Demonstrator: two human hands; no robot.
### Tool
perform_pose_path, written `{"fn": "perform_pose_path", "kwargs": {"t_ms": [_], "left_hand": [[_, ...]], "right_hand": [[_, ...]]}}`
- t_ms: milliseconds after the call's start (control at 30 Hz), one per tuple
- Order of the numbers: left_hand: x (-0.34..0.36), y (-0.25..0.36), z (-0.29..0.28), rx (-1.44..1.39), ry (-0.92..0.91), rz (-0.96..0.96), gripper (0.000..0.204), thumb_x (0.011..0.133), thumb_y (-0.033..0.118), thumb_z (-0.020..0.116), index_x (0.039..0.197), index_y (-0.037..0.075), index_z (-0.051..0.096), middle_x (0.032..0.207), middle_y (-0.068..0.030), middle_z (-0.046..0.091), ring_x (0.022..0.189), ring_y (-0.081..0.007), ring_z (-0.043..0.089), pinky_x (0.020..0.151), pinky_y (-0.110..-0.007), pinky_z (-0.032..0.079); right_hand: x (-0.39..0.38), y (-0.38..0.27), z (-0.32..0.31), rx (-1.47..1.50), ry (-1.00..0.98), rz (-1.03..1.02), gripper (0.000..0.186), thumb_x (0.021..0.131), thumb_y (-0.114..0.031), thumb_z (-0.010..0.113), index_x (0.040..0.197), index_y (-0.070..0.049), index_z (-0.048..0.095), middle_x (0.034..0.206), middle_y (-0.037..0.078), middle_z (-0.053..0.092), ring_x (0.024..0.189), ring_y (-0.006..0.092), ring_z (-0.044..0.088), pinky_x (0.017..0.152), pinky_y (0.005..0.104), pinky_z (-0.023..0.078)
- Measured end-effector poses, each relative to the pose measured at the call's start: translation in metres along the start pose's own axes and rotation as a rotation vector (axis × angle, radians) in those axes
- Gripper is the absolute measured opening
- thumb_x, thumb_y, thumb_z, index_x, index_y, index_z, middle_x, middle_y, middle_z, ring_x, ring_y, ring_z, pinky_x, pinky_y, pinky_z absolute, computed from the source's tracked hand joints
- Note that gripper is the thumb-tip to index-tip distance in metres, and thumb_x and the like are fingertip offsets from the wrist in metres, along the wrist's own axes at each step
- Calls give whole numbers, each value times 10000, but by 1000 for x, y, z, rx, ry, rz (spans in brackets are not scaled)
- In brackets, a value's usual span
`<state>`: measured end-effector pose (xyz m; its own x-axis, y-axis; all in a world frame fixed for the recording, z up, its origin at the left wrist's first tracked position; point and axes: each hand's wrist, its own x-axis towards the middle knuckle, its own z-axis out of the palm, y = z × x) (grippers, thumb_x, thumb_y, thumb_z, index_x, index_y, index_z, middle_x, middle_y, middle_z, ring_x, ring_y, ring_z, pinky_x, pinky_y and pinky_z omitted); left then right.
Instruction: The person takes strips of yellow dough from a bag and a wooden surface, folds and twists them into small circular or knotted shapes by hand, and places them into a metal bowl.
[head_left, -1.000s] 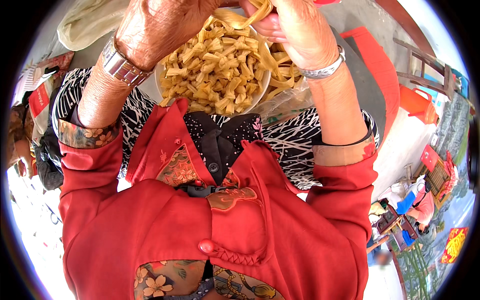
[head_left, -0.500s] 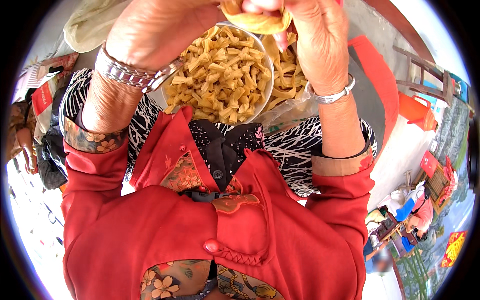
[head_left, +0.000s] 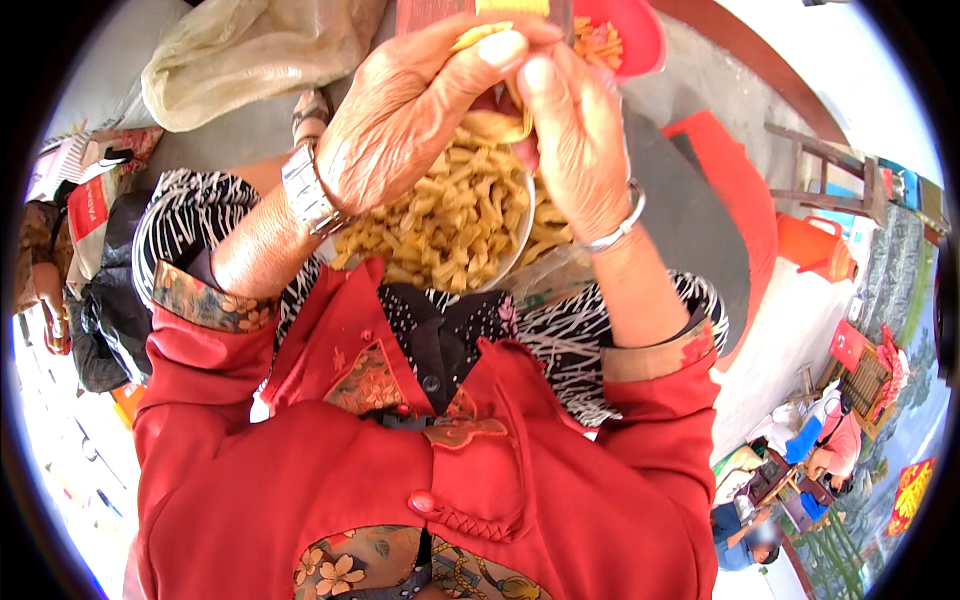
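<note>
Both my hands are raised together above a round tub, its pale rim (head_left: 529, 222) showing on the right. My left hand (head_left: 405, 125) pinches a yellow, flat, soft strip (head_left: 497, 126) with thumb and fingers. My right hand (head_left: 575, 150) closes on the same strip from the other side, thumb tip close to the left thumb. Part of the strip is hidden behind the fingers. Below, the tub is heaped with short knotted yellow strips (head_left: 450, 230). Longer loose yellow strips (head_left: 546, 238) lie just right of the tub, beside a clear plastic bag (head_left: 560, 272).
A pink basin (head_left: 645, 40) with orange sticks is at the far side. At far left lies a translucent sack (head_left: 250, 60). A red-and-grey sheet (head_left: 735, 185), an orange jug (head_left: 820, 247) and a wooden stool (head_left: 850, 205) are on the right. People (head_left: 838, 440) sit further off.
The view has shifted, so my hands sit lower in it and the pink basin now shows. My hands have drawn closer together around the yellow strip.
</note>
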<state>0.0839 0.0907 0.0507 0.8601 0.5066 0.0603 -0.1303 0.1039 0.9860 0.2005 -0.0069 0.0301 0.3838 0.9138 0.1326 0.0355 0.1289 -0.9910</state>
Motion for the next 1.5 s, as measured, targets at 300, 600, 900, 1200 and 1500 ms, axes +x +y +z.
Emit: {"fn": "perform_pose_path", "kwargs": {"t_ms": [300,600,900,1200,1500], "left_hand": [[5,13,-17,-533,-124,-339,556,960,472,379,1213,-11,488,1013,-104,597,730,-127,579,646,-282,544],[9,15,-46,-757,-134,-307,448,1005,342,326,1140,-46,504,949,-59,501,589,-70,408,629,-293,473],[2,11,-32,-542,-63,-302,446,987,372,364,1039,-33,545,876,-37,497,533,-70,383,561,-266,458],[4,17,-47,-672,-67,-280,459,997,368,343,1111,-44,512,901,-38,493,609,-73,440,559,-251,433],[4,30,-35,-154,-8,-425,357,930,330,533,1019,-10,592,642,10,484,415,-29,344,387,-179,323]], "right_hand": [[-3,-5,0,15,148,-38,302,945,-318,537,982,-19,563,828,27,592,618,72,498,557,211,416],[-11,-1,-14,-278,114,-101,225,848,-184,683,745,6,618,636,18,568,570,76,507,507,239,393],[-5,-15,-2,-48,-221,253,294,943,-263,540,825,6,547,662,22,513,583,100,492,515,254,397],[-13,-18,-13,-360,-175,-24,264,931,-198,537,792,26,521,636,116,427,532,228,442,519,323,373],[-7,-10,-15,-467,-81,-136,253,921,-186,554,762,5,507,599,114,374,487,265,403,469,331,341]]}}
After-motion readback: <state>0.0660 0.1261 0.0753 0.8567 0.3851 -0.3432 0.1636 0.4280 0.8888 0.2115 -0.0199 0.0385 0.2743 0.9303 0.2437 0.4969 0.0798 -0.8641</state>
